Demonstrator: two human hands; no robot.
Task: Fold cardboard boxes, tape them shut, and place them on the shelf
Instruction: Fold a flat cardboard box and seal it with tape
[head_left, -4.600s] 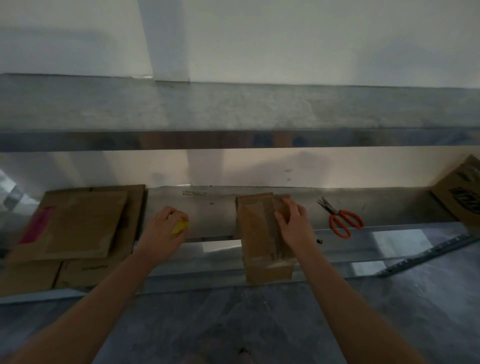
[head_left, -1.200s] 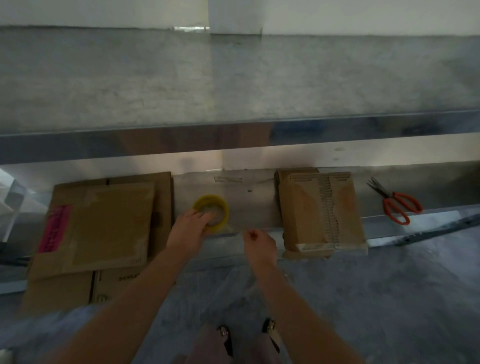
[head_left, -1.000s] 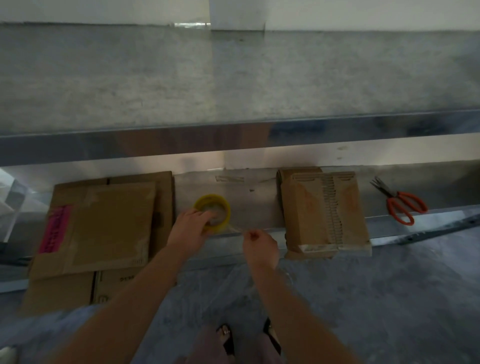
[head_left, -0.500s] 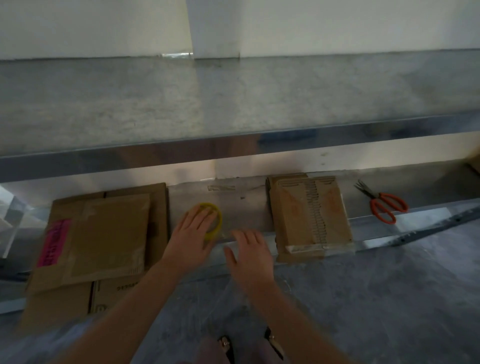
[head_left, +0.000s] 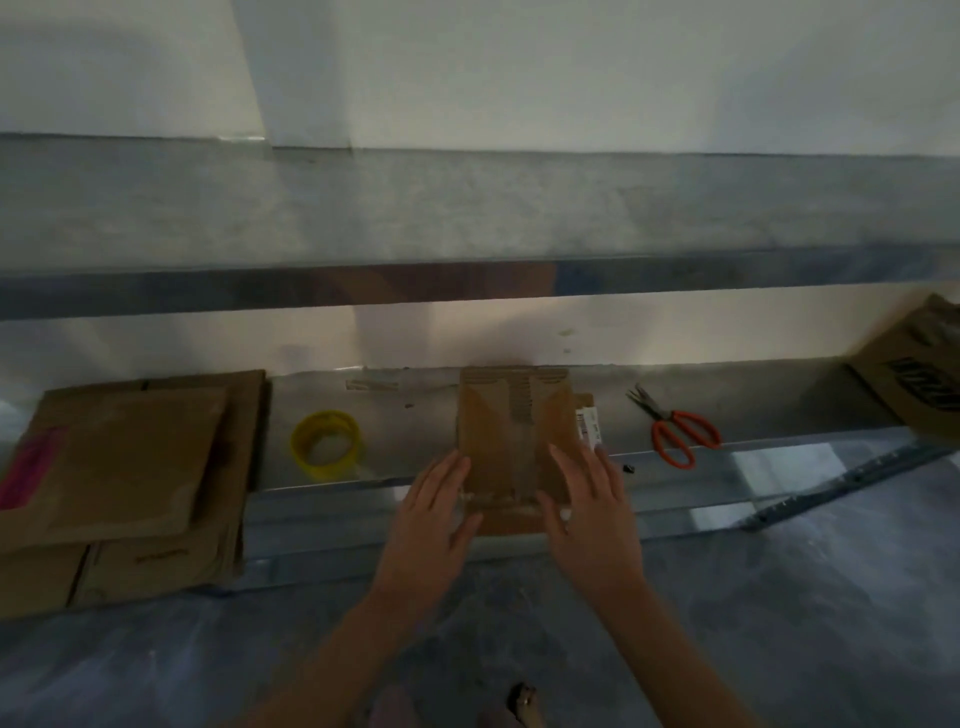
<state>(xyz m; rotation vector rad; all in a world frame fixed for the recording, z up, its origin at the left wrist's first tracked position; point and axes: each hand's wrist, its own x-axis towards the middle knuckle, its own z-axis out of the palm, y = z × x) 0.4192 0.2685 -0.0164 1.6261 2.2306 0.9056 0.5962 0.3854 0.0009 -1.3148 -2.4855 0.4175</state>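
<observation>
Flattened corrugated cardboard box (head_left: 514, 441) on smooth metal shelf (head_left: 415, 421), left hand (head_left: 436, 519) and right hand (head_left: 595, 514) flanking it, fingers (head_left: 453, 470) straight, released

Matt brown cardboard box (head_left: 511, 447) on a dull, scuffed metal shelf (head_left: 675, 470).

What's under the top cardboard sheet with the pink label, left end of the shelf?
Larger flattened cardboard shows past the right and near edges of the top sheet, lying on the lower shelf. How many layers are stacked beneath is covered by the sheet.
</observation>
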